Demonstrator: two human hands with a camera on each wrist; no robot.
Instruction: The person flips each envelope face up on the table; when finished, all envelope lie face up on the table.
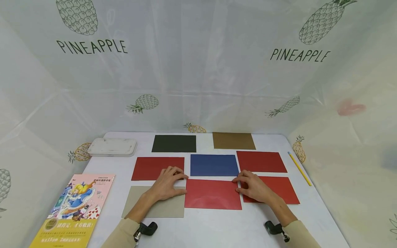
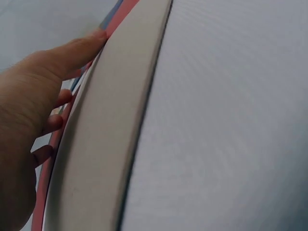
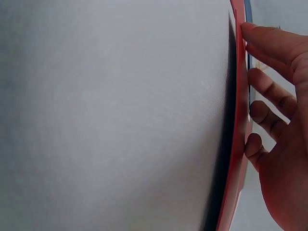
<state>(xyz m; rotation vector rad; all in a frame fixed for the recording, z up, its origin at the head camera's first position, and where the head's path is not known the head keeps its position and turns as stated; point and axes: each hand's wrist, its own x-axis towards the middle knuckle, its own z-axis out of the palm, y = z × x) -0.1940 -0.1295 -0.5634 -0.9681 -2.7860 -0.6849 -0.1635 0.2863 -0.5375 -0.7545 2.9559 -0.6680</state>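
Touching a red sheet [image 1: 213, 194], relaxed left hand [image 1: 164, 184] and right hand [image 1: 256, 188] are overlapping neighbouring sheets [image 1: 167, 210]; a pencil [image 1: 299, 169] is lining the surface's [image 1: 204, 229] right edge.

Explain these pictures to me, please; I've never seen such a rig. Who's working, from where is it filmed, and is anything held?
No machine works here: a person's bare left hand and right hand do. The wide picture comes from a head-worn camera looking forward and down; the others from one on each wrist. Eight sheets lie on the white table: the front-middle red sheet, three more red sheets, a blue sheet, a beige sheet, a brown sheet and a near-black sheet. A book and white case are at the left, a yellow pencil at the right. The fingers touch the front-middle red sheet's side edges; no firm grip shows.
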